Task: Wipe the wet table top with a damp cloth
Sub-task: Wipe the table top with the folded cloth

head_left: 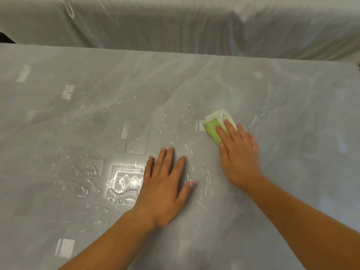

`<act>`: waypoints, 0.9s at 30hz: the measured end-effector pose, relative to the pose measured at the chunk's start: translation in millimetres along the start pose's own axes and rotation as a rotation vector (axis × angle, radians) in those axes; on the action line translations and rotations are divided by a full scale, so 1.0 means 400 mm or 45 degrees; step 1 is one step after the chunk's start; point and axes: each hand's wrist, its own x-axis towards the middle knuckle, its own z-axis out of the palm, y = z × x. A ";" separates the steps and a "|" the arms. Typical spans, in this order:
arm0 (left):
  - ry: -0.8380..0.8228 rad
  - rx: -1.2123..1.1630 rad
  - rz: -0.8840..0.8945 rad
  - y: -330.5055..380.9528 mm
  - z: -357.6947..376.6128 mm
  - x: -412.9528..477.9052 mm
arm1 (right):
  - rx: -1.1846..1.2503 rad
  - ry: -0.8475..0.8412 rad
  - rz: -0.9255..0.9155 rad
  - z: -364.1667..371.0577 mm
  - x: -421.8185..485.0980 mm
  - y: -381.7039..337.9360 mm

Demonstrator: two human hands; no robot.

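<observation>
A grey marbled table top (292,117) fills the view. Water drops and puddles (118,184) lie over its left and middle parts. A folded green and white cloth (213,125) lies right of centre. My right hand (239,154) presses flat on the cloth with straight fingers, covering its near half. My left hand (165,184) rests flat on the table, fingers spread, just right of the largest puddle.
The table's far edge (175,53) runs across the upper part of the view. Behind it stands furniture under a pale sheet (175,22). The table's right corner (354,64) shows at the far right.
</observation>
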 end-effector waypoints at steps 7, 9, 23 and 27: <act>0.006 0.049 0.036 -0.027 0.030 -0.083 | -0.038 -0.111 -0.334 0.015 -0.294 -0.061; 0.009 0.077 0.060 -0.025 0.043 -0.100 | -0.029 -0.105 -0.377 0.011 -0.314 0.005; 0.018 0.149 0.162 -0.039 0.081 -0.196 | -0.012 -0.032 -0.130 0.048 -0.485 -0.022; 0.035 0.136 0.145 -0.072 0.088 -0.231 | 0.062 0.119 0.341 0.052 -0.408 -0.056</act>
